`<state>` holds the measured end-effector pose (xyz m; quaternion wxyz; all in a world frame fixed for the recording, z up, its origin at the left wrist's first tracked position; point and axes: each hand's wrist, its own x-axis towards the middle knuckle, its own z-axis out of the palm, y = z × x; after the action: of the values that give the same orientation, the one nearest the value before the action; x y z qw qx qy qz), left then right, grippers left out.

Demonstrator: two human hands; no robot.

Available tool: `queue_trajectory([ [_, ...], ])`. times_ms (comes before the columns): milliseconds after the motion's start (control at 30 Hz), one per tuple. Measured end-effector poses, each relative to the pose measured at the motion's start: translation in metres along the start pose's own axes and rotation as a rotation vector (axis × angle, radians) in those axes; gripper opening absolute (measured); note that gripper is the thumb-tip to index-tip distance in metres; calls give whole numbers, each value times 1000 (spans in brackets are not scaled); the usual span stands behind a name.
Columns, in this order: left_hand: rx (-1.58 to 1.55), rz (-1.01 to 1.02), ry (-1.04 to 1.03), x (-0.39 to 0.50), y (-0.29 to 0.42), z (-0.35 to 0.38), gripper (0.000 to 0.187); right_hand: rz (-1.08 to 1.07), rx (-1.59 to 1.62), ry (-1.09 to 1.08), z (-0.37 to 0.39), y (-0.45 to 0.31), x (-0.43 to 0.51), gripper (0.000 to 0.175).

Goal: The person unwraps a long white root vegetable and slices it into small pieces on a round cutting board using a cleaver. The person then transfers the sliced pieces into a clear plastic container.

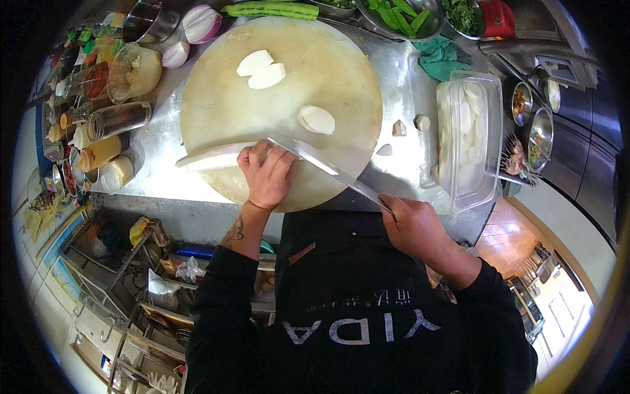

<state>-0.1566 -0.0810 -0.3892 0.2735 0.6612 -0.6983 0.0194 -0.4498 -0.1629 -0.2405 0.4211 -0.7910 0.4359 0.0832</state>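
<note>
My left hand [268, 175] grips a long, peeled white root vegetable [211, 156], its fingers curled over the right end. That root lies across the near left part of a round chopping board [221, 98], and its left end sticks out past the board's edge. In my right hand [413, 226] is the handle of a kitchen knife [325, 165]. Its blade slants up and left to the fingers of my left hand. Farther up the board rest two white slices [267, 76] side by side. Right of centre lies a white sliced piece [316, 119].
A clear plastic container [496, 147] with white slices stands right of the board, near small root offcuts [399, 128]. Jars and sauce bottles [101, 152] crowd the left. Cut onion [202, 23], green stalks [270, 9], a pea-pod bowl [438, 24] and green cloth [441, 58] line the back.
</note>
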Motion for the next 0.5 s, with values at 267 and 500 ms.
queue_trajectory([
  [267, 22, -23, -37, -3, -1, 0, 30, 63, -21, -102, -9, -2, -14, 25],
  [500, -28, -19, -30, -6, -3, -1, 29, 69, -33, -144, 7, 6, 2, 24],
])
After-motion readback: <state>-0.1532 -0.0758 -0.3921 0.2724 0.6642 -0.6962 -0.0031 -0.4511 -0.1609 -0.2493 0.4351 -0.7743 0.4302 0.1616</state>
